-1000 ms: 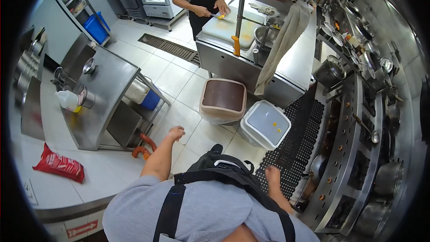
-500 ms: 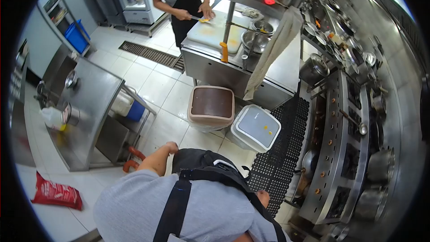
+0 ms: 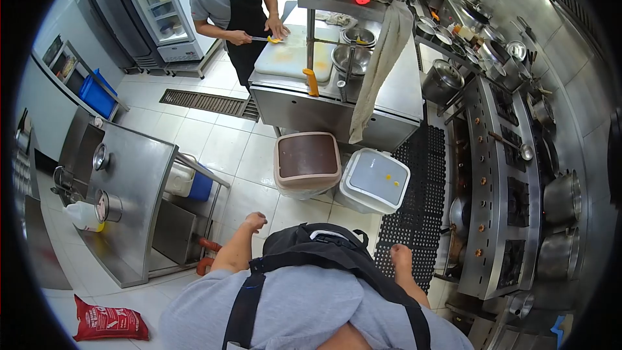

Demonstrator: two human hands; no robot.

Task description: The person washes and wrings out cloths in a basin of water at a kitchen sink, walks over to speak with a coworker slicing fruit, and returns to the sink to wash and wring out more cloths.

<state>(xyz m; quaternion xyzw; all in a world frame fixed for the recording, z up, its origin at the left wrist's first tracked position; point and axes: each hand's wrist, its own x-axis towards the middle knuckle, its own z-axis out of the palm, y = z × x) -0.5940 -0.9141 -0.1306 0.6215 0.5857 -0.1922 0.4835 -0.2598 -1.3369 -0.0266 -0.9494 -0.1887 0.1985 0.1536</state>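
Note:
My left hand (image 3: pixel 256 221) hangs low beside my black apron (image 3: pixel 314 240). Its fingers look loosely curled, with nothing visible in them. On the other side, my right hand (image 3: pixel 400 256) is held out over the black rubber mat (image 3: pixel 414 204), fingers curled in and also without anything visible. Neither hand touches an object. In front of me stand a bin with a brown lid (image 3: pixel 309 157) and a white bin with a grey lid (image 3: pixel 377 177), which has a few yellow scraps on top.
A co-worker (image 3: pixel 236 10) holds a knife over a yellow piece on the cutting board (image 3: pixel 295 58). Left is a steel table (image 3: pixel 139 175) with a pot (image 3: pixel 109 206); a red bag (image 3: pixel 110 319) lies on the floor. A stove (image 3: pixel 495 220) lines the right. A cloth (image 3: pixel 382 71) hangs from the counter.
My view has shifted, bringing the steel table and bins a little lower in the frame. Both my hands have swung out forward, the right one now showing more of its forearm.

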